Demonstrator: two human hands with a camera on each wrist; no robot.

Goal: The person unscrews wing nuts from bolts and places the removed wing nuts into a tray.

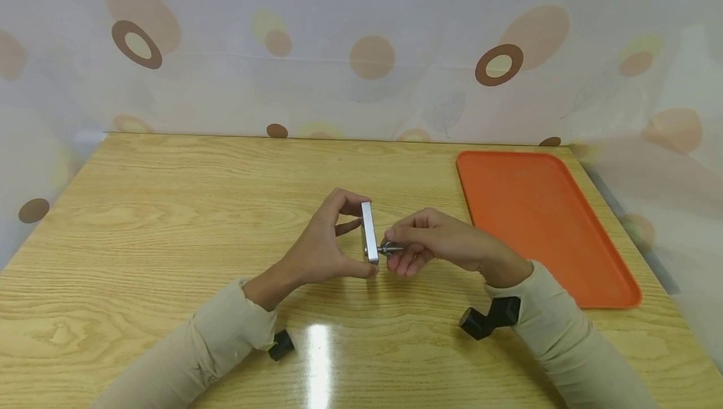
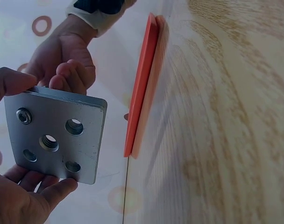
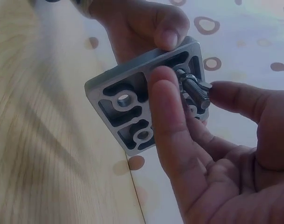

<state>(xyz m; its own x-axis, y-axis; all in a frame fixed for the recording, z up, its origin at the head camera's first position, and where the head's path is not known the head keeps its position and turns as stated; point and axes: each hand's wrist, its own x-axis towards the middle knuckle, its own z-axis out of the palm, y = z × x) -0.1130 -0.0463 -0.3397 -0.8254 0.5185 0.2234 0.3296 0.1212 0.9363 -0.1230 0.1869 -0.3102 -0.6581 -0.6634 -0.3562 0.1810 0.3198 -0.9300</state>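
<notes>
A square silver metal plate (image 2: pixel 55 133) stands upright on edge in my left hand (image 1: pixel 324 243), above the table. The fingers and thumb of that hand grip it by opposite edges. Its smooth face shows several round holes, the middle one threaded; the other face (image 3: pixel 132 77) is ribbed with recesses. Through one corner hole runs a bolt (image 3: pixel 197 93), its socket head (image 2: pixel 24 115) against the smooth face. My right hand (image 1: pixel 437 243) pinches a small wing nut (image 3: pixel 205 86) on the bolt's threaded shank between thumb and fingers. Part of the nut is hidden behind the fingers.
An orange tray (image 1: pixel 542 221) lies at the right of the wooden table (image 1: pixel 169 221). A pale curtain with spots (image 1: pixel 316 51) hangs behind the far edge and along the sides. Black wrist devices (image 1: pixel 488 318) stick out from the sleeves.
</notes>
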